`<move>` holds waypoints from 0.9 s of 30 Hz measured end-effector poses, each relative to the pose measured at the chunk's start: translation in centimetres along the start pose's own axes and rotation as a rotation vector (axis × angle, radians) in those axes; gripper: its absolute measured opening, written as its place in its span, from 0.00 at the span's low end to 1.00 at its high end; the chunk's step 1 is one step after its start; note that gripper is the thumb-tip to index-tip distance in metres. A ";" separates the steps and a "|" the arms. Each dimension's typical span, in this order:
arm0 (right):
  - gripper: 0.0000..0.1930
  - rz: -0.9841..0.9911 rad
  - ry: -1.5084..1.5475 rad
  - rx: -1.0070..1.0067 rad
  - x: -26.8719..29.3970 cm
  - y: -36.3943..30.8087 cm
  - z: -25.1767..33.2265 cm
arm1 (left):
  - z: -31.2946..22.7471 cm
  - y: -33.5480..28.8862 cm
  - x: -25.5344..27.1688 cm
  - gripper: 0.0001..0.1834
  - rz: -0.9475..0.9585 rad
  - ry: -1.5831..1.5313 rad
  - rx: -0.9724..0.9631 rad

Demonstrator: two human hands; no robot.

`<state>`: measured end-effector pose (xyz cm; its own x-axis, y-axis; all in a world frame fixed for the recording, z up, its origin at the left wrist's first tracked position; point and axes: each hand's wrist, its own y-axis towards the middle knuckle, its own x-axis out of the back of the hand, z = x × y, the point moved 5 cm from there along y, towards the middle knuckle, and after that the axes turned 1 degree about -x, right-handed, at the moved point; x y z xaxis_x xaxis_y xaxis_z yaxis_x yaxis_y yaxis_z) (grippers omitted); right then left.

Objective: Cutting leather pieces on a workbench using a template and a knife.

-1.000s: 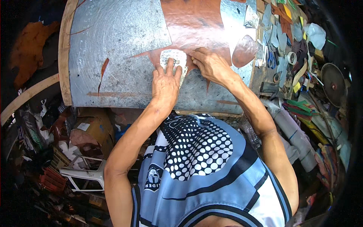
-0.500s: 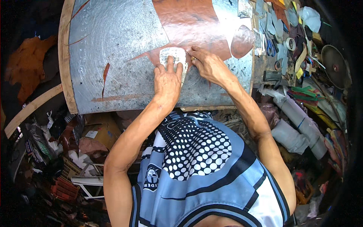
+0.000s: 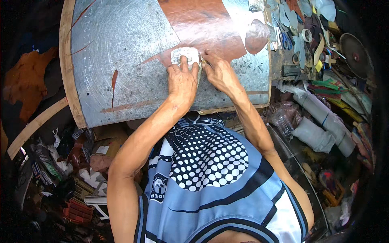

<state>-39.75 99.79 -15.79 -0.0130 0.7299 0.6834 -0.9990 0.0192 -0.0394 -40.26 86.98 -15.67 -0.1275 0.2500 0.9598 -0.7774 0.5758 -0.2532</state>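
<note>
A sheet of reddish-brown leather (image 3: 198, 20) lies on a metal-topped board (image 3: 129, 44). On its near end rests a pale, rounded template (image 3: 184, 52) with faint print. My left hand (image 3: 182, 83) presses it down, fingers stretched out and slightly apart, covering its lower part. At the template's right edge, my right hand (image 3: 221, 75) is closed in a pinch. A small yellowish bit shows at those fingertips, but the thing held is mostly hidden.
A thin leather strip (image 3: 114, 83) lies left on the board; a rounded leather piece (image 3: 257, 36) lies right. Beyond the board's right edge are blue-handled scissors (image 3: 287, 41), a tape roll (image 3: 306, 35) and a round disc (image 3: 356, 54). A wooden rim (image 3: 67, 60) borders the left.
My right hand has come toward me along the template's right edge, its forearm swinging left. The left hand keeps pressing on the template. The whole view has shifted slightly.
</note>
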 end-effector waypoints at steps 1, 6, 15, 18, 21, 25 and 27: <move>0.18 -0.021 0.027 -0.022 -0.2 -0.3 0.0 | 0.0 0.1 0.0 0.30 0.030 0.018 -0.012; 0.18 -0.035 0.049 -0.112 -0.4 -1.7 0.7 | 0.0 0.2 0.1 0.28 0.052 0.058 -0.043; 0.16 0.145 -0.161 -0.090 1.6 -1.2 0.6 | 0.0 0.4 -0.1 0.31 0.018 0.033 -0.006; 0.15 0.209 -0.329 0.003 2.5 0.0 -1.1 | -0.2 0.1 -0.1 0.31 0.009 0.062 -0.016; 0.14 0.290 -0.418 0.174 2.4 1.0 -2.5 | -0.1 0.3 0.0 0.31 0.015 0.040 0.009; 0.15 0.302 -0.421 0.214 3.3 1.5 -1.7 | 0.1 0.2 -0.1 0.31 0.016 0.025 0.013; 0.16 0.360 -0.393 0.201 3.5 1.7 -1.5 | 0.4 0.0 -0.1 0.32 0.005 0.024 0.014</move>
<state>-41.45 103.39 -14.60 -0.3301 0.3566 0.8740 -0.9168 -0.3417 -0.2068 -40.52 86.64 -15.67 -0.1166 0.2712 0.9554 -0.7856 0.5634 -0.2558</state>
